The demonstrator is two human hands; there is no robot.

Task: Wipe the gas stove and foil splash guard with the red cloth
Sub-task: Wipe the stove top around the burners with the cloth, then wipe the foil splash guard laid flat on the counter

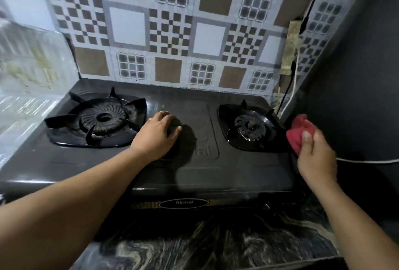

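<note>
Gripped the red cloth (299,133) in the right hand (316,155) at the gas stove (194,174)'s right edge, surface leftward; left hand (158,134) flat mid-stove.

Glossy black stove (194,168); soft cloth (299,131)

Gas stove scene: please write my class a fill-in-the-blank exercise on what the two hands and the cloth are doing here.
1. The right hand holds a cloth whose colour is ____.
2. The left hand rests on the stove between its two ____.
3. The cloth is at the stove's ____ edge.
4. The larger burner sits on the ____ side of the stove.

Missing words: red; burners; right; left
</note>
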